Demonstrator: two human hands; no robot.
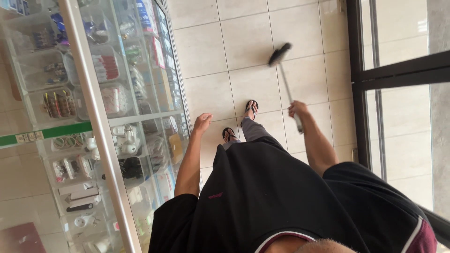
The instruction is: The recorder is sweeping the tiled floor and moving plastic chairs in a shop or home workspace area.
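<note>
Black shirt (pixel 262 197) fills the lower middle of the frame, closest to the lens, with a maroon and white trim at the collar and at the sleeve in the lower right corner. Both bare forearms reach up from it toward the centre.

Right hand (pixel 296 110), right of centre, has its fingers wrapped tight around the lower end of a broom (pixel 286 79). Its metal handle slants up and to the left from the fist, and the dark brush head sits at the upper middle of the frame, against the floor (pixel 243 42) of pale square tiles.

Left hand (pixel 202 122), just left of centre, holds nothing; the fingers are loosely spread and slightly curled, hanging close to the front of a glass counter (pixel 154 117) without clearly touching it.

Between the two hands, two feet in black sandals (pixel 251 108) stand on the tiles, grey trouser legs leading back to the shirt.

That counter takes up the whole left side, with a silver metal edge running diagonally from the upper left to the bottom. Behind the glass are shelves of small packaged goods, plugs and cables, too crowded to tell apart.

On the right edge stands a dark-framed glass door (pixel 375 75).
</note>
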